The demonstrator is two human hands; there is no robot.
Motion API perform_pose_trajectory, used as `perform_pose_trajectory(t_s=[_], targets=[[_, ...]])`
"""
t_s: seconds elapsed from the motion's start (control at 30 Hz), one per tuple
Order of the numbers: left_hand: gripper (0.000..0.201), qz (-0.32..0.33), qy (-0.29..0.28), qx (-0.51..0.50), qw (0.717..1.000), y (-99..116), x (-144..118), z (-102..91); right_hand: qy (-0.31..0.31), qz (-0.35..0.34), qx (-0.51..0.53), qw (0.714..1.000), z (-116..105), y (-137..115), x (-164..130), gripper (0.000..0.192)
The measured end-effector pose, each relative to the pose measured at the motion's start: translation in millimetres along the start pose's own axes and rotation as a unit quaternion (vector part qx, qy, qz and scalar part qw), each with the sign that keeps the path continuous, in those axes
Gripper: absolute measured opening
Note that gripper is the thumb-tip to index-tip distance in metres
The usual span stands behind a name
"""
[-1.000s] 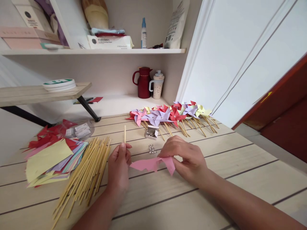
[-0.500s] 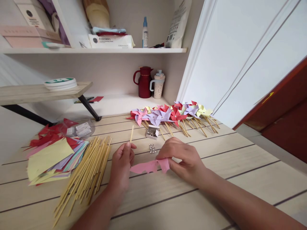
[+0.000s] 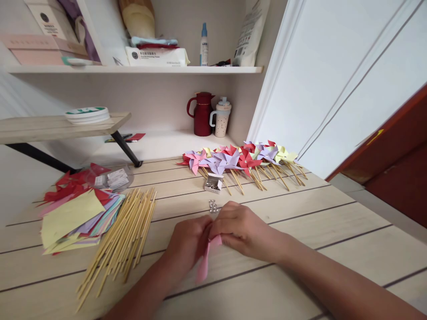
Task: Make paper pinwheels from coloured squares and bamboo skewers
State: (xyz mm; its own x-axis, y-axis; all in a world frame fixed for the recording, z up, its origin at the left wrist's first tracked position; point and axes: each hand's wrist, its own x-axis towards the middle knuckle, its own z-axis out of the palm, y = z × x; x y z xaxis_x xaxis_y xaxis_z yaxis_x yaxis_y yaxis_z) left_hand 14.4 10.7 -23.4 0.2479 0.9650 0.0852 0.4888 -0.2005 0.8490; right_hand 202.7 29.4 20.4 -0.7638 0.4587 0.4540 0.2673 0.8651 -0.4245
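My right hand (image 3: 245, 231) is closed on a pink paper piece (image 3: 203, 264), pinched between thumb and fingers, with one part hanging down between my hands. My left hand (image 3: 188, 244) is closed and meets the right fingertips. The thin wooden stick it held a moment ago is hidden behind the fingers. Just beyond my hands lies a small heap of silvery pins (image 3: 213, 206). Behind them stands a small open box (image 3: 213, 183) with more metal pieces inside.
To the left lie a bundle of wooden sticks (image 3: 123, 240), stacked coloured paper (image 3: 71, 218) and red paper pieces (image 3: 68, 184). Finished paper pinwheels (image 3: 227, 161) lie at the back right. A red jug (image 3: 202, 115) and a cup (image 3: 221, 119) stand behind. A small raised shelf (image 3: 43, 126) is at left.
My hands have come together, the left moving right and down, turning inward. The upright stick has gone out of sight, and the pink paper now hangs downward.
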Motion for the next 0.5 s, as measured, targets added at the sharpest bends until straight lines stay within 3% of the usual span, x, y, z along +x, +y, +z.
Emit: perform_pose_trajectory(t_s=[0.1, 0.27, 0.5], targets=[[0.018, 0.026, 0.005, -0.006, 1.0, -1.2, -0.9, -1.2, -0.014, 0.001, -0.013, 1.0, 2.8, 1.9, -1.1, 0.012], [0.022, 0.044, -0.018, 0.095, 0.994, -3.4, 0.6, -3.0, -0.016, -0.003, -0.009, 1.0, 4.7, 4.3, -2.6, 0.013], [0.02, 0.014, -0.027, 0.108, 0.994, -10.0, 3.2, 0.8, 0.0, -0.013, -0.009, 1.0, 3.0, 2.9, -1.7, 0.016]])
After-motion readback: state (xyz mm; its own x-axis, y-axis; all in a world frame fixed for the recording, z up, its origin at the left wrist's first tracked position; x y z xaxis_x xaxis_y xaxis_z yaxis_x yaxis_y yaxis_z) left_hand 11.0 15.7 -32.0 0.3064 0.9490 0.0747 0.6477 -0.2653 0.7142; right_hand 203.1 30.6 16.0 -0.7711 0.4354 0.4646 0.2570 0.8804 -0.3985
